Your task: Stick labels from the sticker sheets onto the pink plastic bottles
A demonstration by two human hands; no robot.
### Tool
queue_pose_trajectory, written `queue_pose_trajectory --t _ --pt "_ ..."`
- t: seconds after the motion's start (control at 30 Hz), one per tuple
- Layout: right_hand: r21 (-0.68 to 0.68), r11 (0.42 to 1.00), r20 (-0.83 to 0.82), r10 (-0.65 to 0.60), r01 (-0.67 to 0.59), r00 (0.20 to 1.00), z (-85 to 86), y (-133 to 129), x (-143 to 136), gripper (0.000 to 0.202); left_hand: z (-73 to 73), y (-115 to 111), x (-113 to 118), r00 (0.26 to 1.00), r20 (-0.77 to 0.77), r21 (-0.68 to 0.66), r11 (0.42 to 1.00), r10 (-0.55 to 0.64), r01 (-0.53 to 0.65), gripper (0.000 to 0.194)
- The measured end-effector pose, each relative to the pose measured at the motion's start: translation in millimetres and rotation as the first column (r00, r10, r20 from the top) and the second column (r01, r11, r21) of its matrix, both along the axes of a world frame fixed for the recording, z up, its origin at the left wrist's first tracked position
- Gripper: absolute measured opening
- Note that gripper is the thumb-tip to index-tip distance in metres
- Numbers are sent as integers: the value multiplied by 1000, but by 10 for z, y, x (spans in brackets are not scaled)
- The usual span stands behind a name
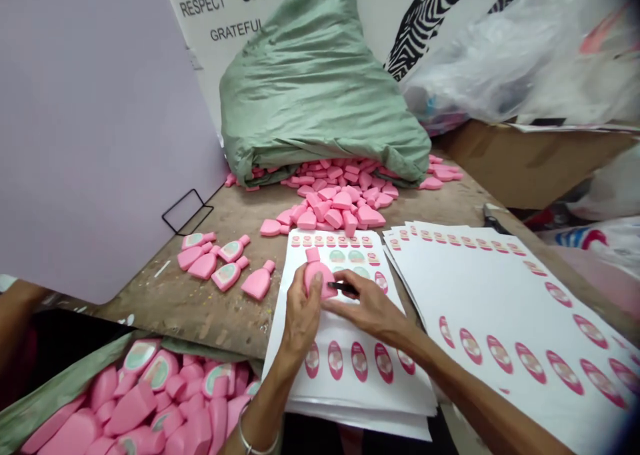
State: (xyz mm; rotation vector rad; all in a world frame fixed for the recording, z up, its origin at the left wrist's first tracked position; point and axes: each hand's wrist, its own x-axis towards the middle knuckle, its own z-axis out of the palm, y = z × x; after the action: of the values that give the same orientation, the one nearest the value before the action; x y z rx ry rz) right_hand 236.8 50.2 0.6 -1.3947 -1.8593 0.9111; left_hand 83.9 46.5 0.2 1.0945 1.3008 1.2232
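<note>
My left hand is closed around a pink bottle-shaped piece, neck pointing away, thumb on its front. My right hand pinches a thin black tool, its tip against the piece's right side; its exact kind is hard to make out. Both hands are above a stack of sticker sheets printed with pink oval labels and several round green ones. To the left, several pink bottle-shaped pieces lie on the wooden table, some bearing a green-and-white label.
A green sack at the back spills a heap of pink pieces. More fill an open sack at lower left. Used-looking label sheets lie right, near a black-handled object. A pale panel and wire stand stand left.
</note>
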Motion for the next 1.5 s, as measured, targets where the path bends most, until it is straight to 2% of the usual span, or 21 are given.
queue_pose_trajectory --t 0.07,0.13,0.2,0.3,0.4,0.5,0.63,0.73,0.87,1.03,1.13,1.33,1.43,1.5 --pt "3 993 36 -119 119 992 -48 -61 265 32 -34 -15 108 980 181 -63 993 -87 100 38" --pt "63 962 156 -272 266 949 -133 -46 526 27 -73 -21 178 924 354 -132 971 -144 202 38" --pt "170 946 294 -316 276 902 -228 -27 704 20 -108 -30 242 895 413 -178 949 -170 262 35" --pt "330 932 429 -291 151 855 -339 -51 780 13 -152 -69 362 923 325 -196 940 -206 279 36" --pt "420 903 496 -307 85 812 -408 -93 754 16 -188 -121 483 950 213 -204 941 -227 271 42" --pt "422 904 512 -297 66 806 -468 -118 747 18 -219 -149 549 957 160 -185 945 -243 270 41" --pt "347 932 422 -251 100 871 -517 -149 747 13 -240 -154 554 964 95 -175 949 -249 263 38" --pt "371 919 390 -286 135 875 -508 -161 728 12 -237 -161 548 968 48 -163 954 -245 250 35" --pt "446 882 434 -363 153 825 -494 -153 715 15 -226 -172 552 969 44 -146 958 -242 246 33" --pt "375 910 406 -333 177 851 -527 -149 734 13 -224 -171 550 969 43 -148 958 -242 245 35" --pt "361 907 383 -357 218 852 -552 -149 726 10 -230 -167 540 970 31 -161 956 -242 244 37" --pt "505 857 496 -388 105 777 -533 -153 663 14 -245 -175 534 967 69 -148 956 -246 253 38" --pt "537 837 460 -390 100 798 -483 -169 634 16 -259 -181 533 966 114 -135 959 -233 248 39" --pt "533 830 377 -408 165 832 -438 -192 628 16 -275 -179 527 965 151 -125 964 -214 234 40"
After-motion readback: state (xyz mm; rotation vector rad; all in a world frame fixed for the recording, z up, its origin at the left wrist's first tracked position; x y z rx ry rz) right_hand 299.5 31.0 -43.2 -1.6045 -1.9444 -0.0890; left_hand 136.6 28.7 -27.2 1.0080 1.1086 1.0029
